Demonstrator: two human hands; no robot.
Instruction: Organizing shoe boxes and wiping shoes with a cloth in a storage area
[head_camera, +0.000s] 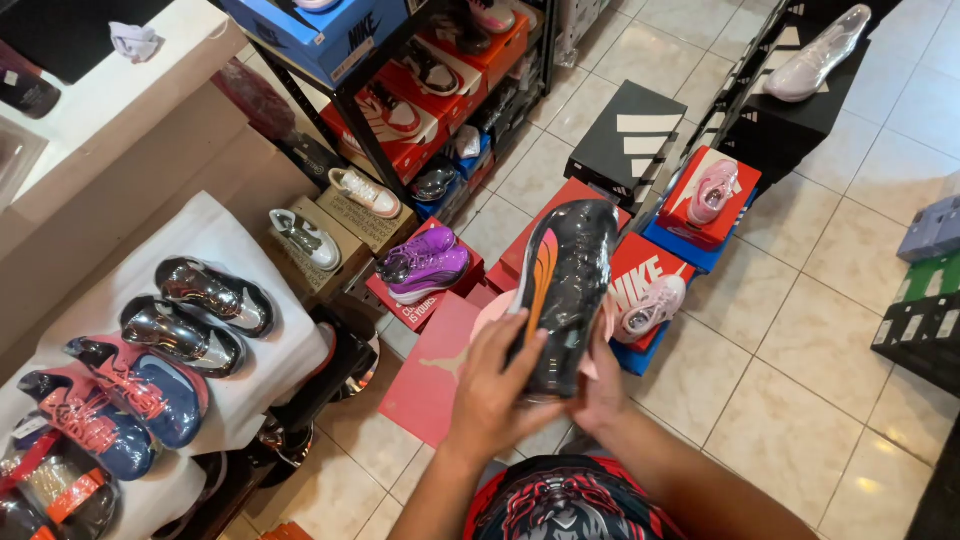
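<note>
A black shoe (568, 280) with an orange stripe, wrapped in shiny clear plastic, is held sole-side toward me above the floor. My left hand (492, 390) grips its near end from the left side. My right hand (602, 388) holds the same end from the right, partly hidden behind the shoe. Both forearms rise from the bottom of the view. Just behind the shoe lies a pink shoe box lid (440, 365) on the tiled floor.
A white-covered table (215, 230) at left holds several plastic-wrapped shoes (215, 295). A black metal rack (355, 125) carries blue and red shoe boxes. More boxes with a purple shoe (425, 262), pink shoes (712, 190) and a black striped box (632, 135) stand on the floor.
</note>
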